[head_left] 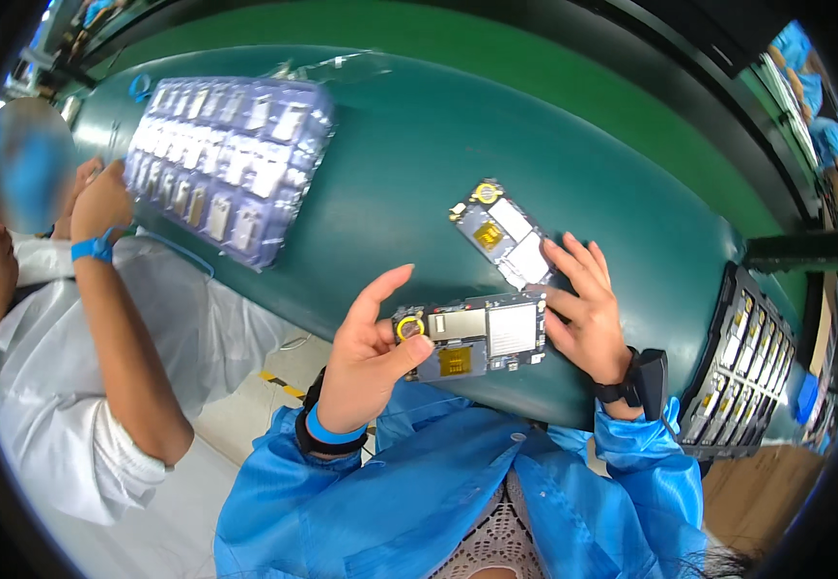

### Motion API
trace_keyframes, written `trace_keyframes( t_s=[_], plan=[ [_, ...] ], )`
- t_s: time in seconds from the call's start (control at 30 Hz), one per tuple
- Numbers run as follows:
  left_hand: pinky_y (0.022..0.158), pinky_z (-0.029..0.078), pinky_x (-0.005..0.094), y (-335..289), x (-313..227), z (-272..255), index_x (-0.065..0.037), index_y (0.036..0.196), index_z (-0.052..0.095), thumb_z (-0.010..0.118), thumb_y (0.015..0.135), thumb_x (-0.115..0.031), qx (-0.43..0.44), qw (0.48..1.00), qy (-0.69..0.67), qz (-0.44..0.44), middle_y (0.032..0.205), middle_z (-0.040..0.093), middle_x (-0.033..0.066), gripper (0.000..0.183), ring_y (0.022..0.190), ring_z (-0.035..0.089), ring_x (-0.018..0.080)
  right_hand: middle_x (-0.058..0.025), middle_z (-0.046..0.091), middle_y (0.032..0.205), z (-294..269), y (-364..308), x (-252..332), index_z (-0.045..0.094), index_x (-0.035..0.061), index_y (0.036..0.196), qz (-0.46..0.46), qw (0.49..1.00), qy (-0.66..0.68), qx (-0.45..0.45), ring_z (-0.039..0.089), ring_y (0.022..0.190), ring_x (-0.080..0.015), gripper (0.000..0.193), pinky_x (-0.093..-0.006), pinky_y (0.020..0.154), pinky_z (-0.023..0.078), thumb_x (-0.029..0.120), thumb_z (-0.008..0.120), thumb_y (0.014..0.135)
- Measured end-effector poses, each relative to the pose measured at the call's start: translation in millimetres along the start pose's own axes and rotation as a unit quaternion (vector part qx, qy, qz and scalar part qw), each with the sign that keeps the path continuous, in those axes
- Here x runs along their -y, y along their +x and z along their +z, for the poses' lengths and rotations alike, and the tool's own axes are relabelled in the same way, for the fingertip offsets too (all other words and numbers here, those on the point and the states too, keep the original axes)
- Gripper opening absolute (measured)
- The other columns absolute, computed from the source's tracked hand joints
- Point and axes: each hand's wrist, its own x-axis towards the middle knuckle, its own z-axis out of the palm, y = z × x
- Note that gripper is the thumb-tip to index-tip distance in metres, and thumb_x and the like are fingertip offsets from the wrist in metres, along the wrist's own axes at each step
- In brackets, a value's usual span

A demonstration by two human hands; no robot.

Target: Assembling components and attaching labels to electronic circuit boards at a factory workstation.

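Note:
My left hand [366, 357] grips one circuit board [491, 333] by its left end, thumb on top beside a round yellow part and index finger stretched away. Black in colour, this board carries silver shields and a gold-coloured square, and it is held level above the table's near edge. My right hand [588, 314] has its fingers apart; its thumb side is at the held board's right end. Its fingertips reach the lower right edge of a second, similar circuit board [501, 232], which lies slanted on the green table. Whether they press on that board I cannot tell.
On the green table [390, 183], a clear plastic tray [279, 159] with several silver parts stands at the left. A black tray [738, 372] of several boards is at the right edge. At the left sits a co-worker in white, a hand [102, 203] by the clear tray.

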Motion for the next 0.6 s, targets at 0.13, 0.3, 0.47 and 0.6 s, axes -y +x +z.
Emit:
trace_keyframes(
  t_s=[0.13, 0.3, 0.47, 0.6],
  plan=[
    [0.069, 0.044, 0.0198, 5.2, 9.8, -3.6, -0.006, 0.137, 0.021, 0.055, 0.082, 0.005, 0.014, 0.999, 0.024, -0.027, 0.095, 0.063, 0.0112, 0.065, 0.081, 0.057, 0.0079, -0.0182, 0.042, 0.128, 6.5, 14.7, 18.1, 0.052, 0.0104, 0.119, 0.132, 0.989, -0.005, -0.063, 0.031, 0.124, -0.0401, 0.057, -0.0584, 0.100, 0.019, 0.014, 0.070, 0.065],
    [0.067, 0.044, 0.0194, 11.2, 14.7, 1.9, -0.005, 0.137, 0.021, 0.056, 0.082, 0.004, 0.015, 0.999, 0.014, -0.038, 0.094, 0.063, 0.0106, 0.066, 0.079, 0.057, 0.0075, -0.0191, 0.045, 0.125, 19.5, 23.2, 23.3, 0.042, 0.0071, 0.127, 0.134, 0.987, -0.049, -0.067, 0.034, 0.123, -0.0374, 0.068, -0.0602, 0.099, 0.014, 0.027, 0.071, 0.068],
    [0.067, 0.044, 0.0189, 16.0, 18.9, -1.1, -0.005, 0.137, 0.021, 0.056, 0.082, 0.004, 0.023, 0.998, 0.018, -0.047, 0.093, 0.063, 0.0106, 0.066, 0.079, 0.057, 0.0078, -0.0128, 0.049, 0.124, 5.1, 24.2, 3.7, 0.041, 0.0081, 0.127, 0.131, 0.990, 0.018, -0.043, 0.037, 0.124, -0.0306, 0.069, -0.0607, 0.100, 0.009, 0.017, 0.073, 0.067],
    [0.067, 0.043, 0.0179, 16.3, 18.3, 2.6, -0.005, 0.137, 0.021, 0.056, 0.082, 0.005, 0.007, 0.998, 0.034, -0.057, 0.092, 0.063, 0.0092, 0.066, 0.078, 0.056, 0.0064, -0.0128, 0.048, 0.126, -10.0, 23.7, -2.9, 0.036, 0.0074, 0.131, 0.128, 0.989, 0.065, 0.023, 0.032, 0.128, -0.0279, 0.076, -0.0589, 0.102, 0.005, 0.006, 0.072, 0.064]
  ],
)
